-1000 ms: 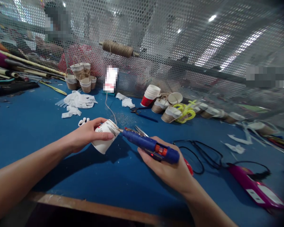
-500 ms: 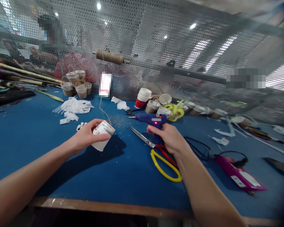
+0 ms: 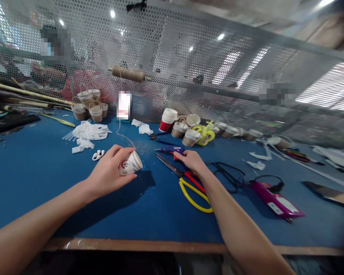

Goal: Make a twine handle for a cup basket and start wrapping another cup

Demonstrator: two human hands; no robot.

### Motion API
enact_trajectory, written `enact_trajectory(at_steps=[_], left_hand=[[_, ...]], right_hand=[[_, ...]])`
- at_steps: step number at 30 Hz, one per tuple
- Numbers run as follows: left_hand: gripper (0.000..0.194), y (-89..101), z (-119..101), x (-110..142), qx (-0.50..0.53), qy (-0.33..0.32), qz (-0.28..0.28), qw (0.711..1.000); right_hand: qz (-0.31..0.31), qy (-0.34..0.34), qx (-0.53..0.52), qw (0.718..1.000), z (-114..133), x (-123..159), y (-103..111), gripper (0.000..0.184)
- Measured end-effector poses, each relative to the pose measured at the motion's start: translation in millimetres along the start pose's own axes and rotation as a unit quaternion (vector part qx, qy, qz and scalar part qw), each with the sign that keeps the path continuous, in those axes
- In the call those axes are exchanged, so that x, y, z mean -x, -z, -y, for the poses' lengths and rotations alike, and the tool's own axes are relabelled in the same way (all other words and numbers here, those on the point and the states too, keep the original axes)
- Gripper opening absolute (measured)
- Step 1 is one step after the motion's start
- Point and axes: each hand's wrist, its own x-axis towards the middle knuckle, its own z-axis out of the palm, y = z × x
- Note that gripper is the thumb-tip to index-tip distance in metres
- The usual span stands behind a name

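Observation:
A white paper cup (image 3: 131, 164) with printed marks lies tilted in my left hand (image 3: 107, 170), fingers on one side and thumb below. From its rim a thin twine (image 3: 125, 137) runs back across the table. My right hand (image 3: 191, 160) is closed on a blue hot glue gun (image 3: 169, 149), which is low over the table with its nozzle pointing left; whether it rests there I cannot tell. Just in front of the gun lie scissors (image 3: 177, 172) with red and yellow handles, partly under my right forearm.
Twine-wrapped cups (image 3: 96, 114) stand back left, and more stand back right beside stacked red-and-white cups (image 3: 168, 119). A twine spool (image 3: 129, 73) hangs on the mesh screen. White gloves (image 3: 91, 131), pliers (image 3: 154, 136) and a purple power strip (image 3: 276, 199) lie on the blue table.
My right hand has lowered the glue gun toward the table, away from me. My left hand has turned the cup, so its rim faces more to the right.

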Motion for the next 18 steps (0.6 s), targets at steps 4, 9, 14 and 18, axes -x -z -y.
enact_trajectory(at_steps=[4,9,14,18], left_hand=[[0.051,-1.7,-1,2,-0.067,-0.055,-0.015,0.996],[0.048,-3.7,-4,5,-0.132,-0.12,-0.046,0.983],[0.047,-2.2,-8,8,-0.161,-0.202,-0.045,0.965],[0.048,-2.2,-10,10,-0.162,-0.247,-0.021,0.955]], right_hand=[[-0.031,0.035,0.08,0.996,13,10,5,0.026],[0.021,0.149,0.067,0.986,54,51,11,0.023],[0.22,0.254,-0.115,0.935,82,85,6,0.034],[0.276,0.223,-0.214,0.91,87,94,-1,0.031]])
